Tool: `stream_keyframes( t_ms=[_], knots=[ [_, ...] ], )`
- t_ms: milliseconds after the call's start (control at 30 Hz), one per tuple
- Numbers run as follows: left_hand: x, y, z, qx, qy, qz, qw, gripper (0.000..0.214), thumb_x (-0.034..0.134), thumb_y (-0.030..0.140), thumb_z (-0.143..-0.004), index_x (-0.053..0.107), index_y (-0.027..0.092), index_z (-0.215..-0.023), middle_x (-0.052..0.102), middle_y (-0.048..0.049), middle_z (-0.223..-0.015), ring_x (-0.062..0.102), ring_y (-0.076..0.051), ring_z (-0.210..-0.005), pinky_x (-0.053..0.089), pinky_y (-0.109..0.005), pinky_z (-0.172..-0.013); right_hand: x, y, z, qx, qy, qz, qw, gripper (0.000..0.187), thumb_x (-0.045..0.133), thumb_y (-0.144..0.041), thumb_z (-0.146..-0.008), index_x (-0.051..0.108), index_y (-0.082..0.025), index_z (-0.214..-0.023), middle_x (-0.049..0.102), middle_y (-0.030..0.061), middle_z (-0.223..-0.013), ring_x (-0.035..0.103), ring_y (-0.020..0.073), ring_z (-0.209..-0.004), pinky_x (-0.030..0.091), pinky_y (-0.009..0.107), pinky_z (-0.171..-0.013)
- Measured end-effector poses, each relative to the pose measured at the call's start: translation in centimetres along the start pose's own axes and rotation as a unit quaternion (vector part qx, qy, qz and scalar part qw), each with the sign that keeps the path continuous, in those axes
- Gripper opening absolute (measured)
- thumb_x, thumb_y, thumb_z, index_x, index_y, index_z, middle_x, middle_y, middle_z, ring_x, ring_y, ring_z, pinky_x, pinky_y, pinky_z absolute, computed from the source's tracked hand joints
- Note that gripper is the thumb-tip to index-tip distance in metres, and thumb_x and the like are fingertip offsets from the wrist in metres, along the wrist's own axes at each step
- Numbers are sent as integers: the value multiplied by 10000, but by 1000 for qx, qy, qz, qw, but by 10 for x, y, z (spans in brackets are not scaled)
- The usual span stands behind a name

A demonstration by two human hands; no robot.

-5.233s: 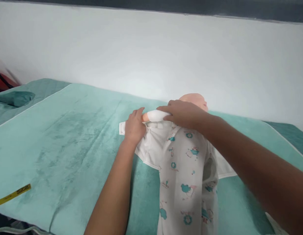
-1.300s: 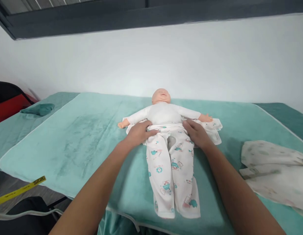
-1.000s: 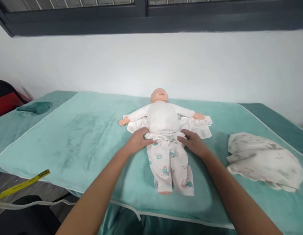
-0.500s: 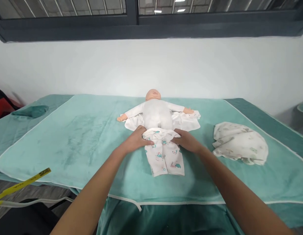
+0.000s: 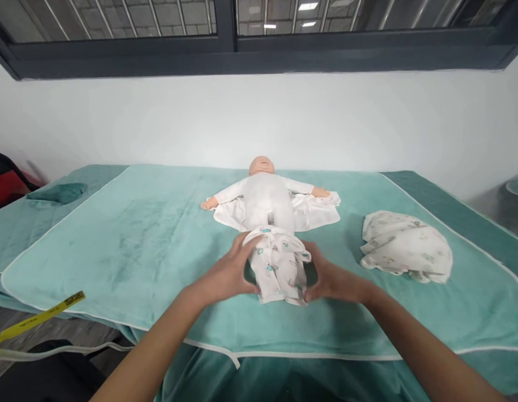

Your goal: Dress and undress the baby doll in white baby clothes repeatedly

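White printed trousers (image 5: 279, 268) are gathered low on the legs of a baby doll (image 5: 264, 195), laid face up on a green-covered surface (image 5: 158, 245). The bunched cloth is flanked by a person's two bare hands, and the grip on each side is clamped on its edges. By the left hand (image 5: 237, 269), the waistband is held under the fingers, while the side of the cloth near the hem is met by the thumb. By the right hand (image 5: 319, 273), the opposite edge is held in the same way, thumb placed at the lower corner; in both, a gap is left between fingers and thumb. The doll's feet are hidden by the fabric. Its white body is exposed above the waistband, its arms are spread wide, and its head is pointed toward a white wall (image 5: 259, 117). Beneath the arms, a white garment (image 5: 315, 216) is laid out flat on both sides. A crumpled patterned cloth (image 5: 405, 247) is seen well apart, beyond the right hand. At the left, a yellow strap (image 5: 44, 315) and a pale cable (image 5: 61, 353) are pictured near the front edge. The wall is topped by a dark-framed window (image 5: 234, 58).
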State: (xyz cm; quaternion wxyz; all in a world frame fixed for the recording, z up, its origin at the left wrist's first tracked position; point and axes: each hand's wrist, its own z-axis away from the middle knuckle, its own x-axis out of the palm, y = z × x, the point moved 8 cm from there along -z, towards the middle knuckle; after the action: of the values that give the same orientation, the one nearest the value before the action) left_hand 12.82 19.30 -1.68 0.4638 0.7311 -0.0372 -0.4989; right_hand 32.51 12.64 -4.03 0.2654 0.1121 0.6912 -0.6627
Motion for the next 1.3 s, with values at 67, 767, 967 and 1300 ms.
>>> stream_keyframes(
  t_ms=[67,767,967,1300],
  knots=[
    [13,10,6,20,-21,-42,999,1248,907,384,-537,168,348,-1542,46,-120,-1628,237,-392,-1461,411,-486,-1099,12,0,7,-27,19,73,997,1306,882,-527,-515,113,-279,-1541,234,179,-1574,285,405,-1429,329,542,-1128],
    [4,37,11,-78,-27,59,995,743,735,342,-714,452,340,-1401,600,-59,-1263,583,-311,-1134,490,-435,-951,3,-22,6,95,59,-70,991,374,777,-406,-674,613,-204,-943,688,23,-914,626,261,-885,489,396,-812],
    [-1,38,21,-139,-51,281,948,603,690,312,-753,528,262,-1332,619,-56,-1324,595,-272,-1189,492,-391,-989,18,-40,25,138,-63,-331,931,400,681,-490,-804,695,-222,-1101,721,78,-1038,654,287,-1017,506,439,-917],
    [-64,74,0,-34,-177,157,971,913,889,234,-440,598,286,-1304,645,-51,-1299,621,-293,-1166,533,-335,-881,-45,-79,-12,33,-58,56,996,250,728,-327,-737,679,-227,-960,711,40,-987,651,240,-885,507,318,-703]
  ],
)
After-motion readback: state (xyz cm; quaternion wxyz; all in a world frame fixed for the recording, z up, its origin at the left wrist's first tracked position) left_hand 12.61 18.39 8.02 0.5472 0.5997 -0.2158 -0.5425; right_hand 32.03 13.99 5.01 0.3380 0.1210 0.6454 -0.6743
